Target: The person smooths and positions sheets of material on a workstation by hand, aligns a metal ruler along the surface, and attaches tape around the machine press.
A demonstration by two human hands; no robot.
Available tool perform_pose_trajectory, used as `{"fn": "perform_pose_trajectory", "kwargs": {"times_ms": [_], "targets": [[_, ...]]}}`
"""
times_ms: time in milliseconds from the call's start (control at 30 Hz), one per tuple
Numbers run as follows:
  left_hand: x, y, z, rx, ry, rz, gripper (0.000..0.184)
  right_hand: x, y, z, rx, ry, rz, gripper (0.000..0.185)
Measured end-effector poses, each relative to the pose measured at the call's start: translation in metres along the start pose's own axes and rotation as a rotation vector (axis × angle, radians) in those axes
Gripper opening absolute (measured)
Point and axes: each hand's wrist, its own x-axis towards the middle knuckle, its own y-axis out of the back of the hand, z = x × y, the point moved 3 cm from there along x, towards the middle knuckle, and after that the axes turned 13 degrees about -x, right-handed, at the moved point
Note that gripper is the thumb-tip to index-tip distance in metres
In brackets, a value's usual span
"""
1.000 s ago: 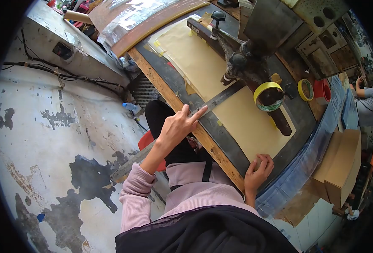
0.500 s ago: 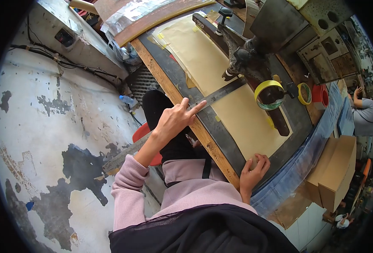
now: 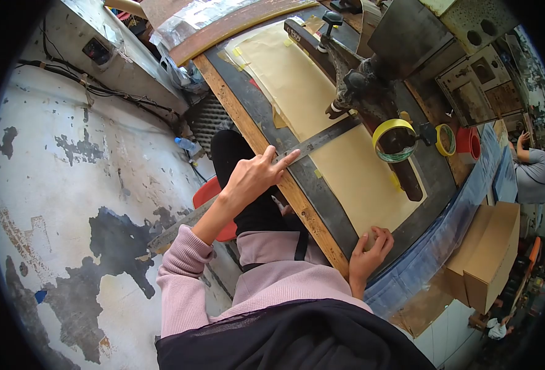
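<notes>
A long metal ruler (image 3: 318,142) lies slantwise across a stack of cream paper sheets (image 3: 365,185) and sticks out past the table's wooden edge. My left hand (image 3: 254,179) is closed on this ruler at the table edge, with two fingers stretched along it. At the near end of the paper, my right hand (image 3: 372,250) rests with bent fingers against the sheet's edge; what its fingertips pinch, if anything, is hidden. A dark metal machine arm (image 3: 405,179) reaches over the paper, with a yellow tape roll (image 3: 380,129) hung on it.
Another yellow tape roll (image 3: 446,139) and a red roll (image 3: 467,145) sit at the table's far side. A cardboard box (image 3: 494,271) stands to the right, below plastic sheeting (image 3: 402,280). A peeling wall (image 3: 69,185) is on the left. Another person (image 3: 534,172) is at far right.
The view has shifted very slightly. Both hands, the ruler and the paper keep the same places relative to one another.
</notes>
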Motion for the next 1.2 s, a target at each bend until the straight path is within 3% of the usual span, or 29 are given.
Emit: {"fn": "perform_pose_trajectory", "kwargs": {"times_ms": [1200], "targets": [[0.01, -0.008, -0.001, 0.064, 0.007, -0.027, 0.062, -0.002, 0.001, 0.0, -0.065, 0.049, -0.022, 0.021]]}}
